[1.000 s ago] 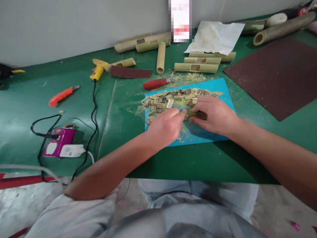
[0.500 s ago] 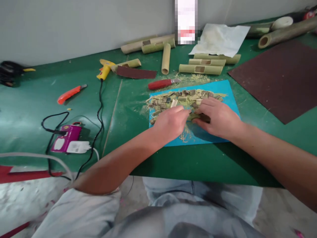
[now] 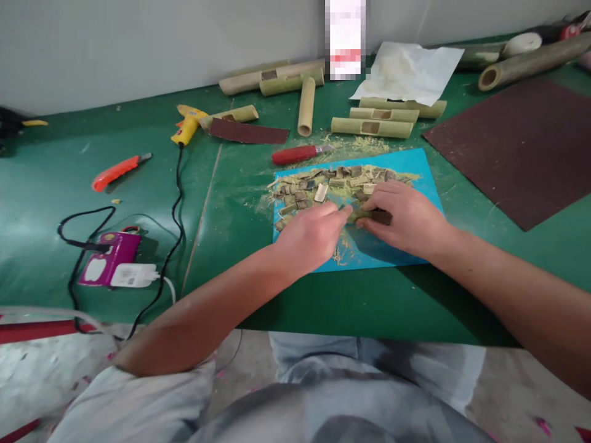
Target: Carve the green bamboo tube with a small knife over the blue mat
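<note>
Yellow glue gun [image 3: 186, 123], 2 red knives – orange cutter [image 3: 118, 171], purple charger [image 3: 109, 267], brown sandpaper sheet [image 3: 517, 141].

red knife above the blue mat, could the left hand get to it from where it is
Probably yes. The red knife lies in the open just beyond the blue mat; only low bamboo bits lie between it and the left hand.

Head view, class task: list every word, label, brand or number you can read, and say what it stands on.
None can be read.
Bottle by the wall: label blurred out.
Purple power strip and white plug: markings too small.
Knives, glue gun, bamboo: no print visible.
</note>
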The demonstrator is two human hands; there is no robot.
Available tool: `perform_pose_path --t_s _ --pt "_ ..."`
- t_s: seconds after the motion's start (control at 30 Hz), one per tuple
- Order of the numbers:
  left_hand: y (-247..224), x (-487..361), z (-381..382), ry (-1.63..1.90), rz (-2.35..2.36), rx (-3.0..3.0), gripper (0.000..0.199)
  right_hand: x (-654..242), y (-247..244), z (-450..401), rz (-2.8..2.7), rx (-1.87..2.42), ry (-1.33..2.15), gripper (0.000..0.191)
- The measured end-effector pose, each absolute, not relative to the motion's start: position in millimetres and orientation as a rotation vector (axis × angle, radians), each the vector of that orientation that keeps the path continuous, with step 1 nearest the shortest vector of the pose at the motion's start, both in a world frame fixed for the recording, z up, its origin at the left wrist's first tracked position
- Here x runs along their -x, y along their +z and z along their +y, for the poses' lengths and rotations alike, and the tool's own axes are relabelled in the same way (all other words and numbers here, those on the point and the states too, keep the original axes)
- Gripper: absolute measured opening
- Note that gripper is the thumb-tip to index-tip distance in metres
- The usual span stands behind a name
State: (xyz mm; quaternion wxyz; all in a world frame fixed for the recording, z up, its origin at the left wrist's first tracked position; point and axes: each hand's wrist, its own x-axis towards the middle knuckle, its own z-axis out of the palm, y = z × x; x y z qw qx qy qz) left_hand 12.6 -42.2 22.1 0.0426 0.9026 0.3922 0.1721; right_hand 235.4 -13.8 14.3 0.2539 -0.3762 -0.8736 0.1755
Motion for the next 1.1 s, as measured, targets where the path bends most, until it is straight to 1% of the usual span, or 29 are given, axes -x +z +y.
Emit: perform_pose_path --t_s 0.17,0.37,0.53,0.7,0.9,1.0,1.1 --pt "20.2 -14.7 -44.5 0.543 1.241 -2.748 0.037 -234.4 15.5 -15.0 -2.407 1.028 0.419 0.011" --pt "18.0 -15.8 -38.4 0.572 1.239 -2.742 0.038 -234.1 14.9 -14.1 -2.388 1.046 0.447 0.016" --pt "19.5 -14.7 -36.1 0.59 1.193 -2.687 0.036 -233.6 16.5 -18.0 -2.438 1.024 0.373 0.013" --pt "20.2 -9.8 -41.2 0.613 1.187 -2.705 0.037 -234.8 15.0 -11.4 -2.389 1.055 0.438 0.019" --pt "15.0 -10.1 -36.2 0.645 1.182 -2.67 0.035 -234.8 15.0 -12.8 -2.419 1.041 0.351 0.013" --pt "13.6 -12.5 -25.3 0.716 1.18 -2.616 0.032 -234.4 16.7 -17.7 -2.449 1.044 0.267 0.015" --pt "16.7 -11.9 -20.7 0.882 1.193 -2.549 0.029 -234.6 19.6 -23.2 -2.469 1.04 0.197 0.017"
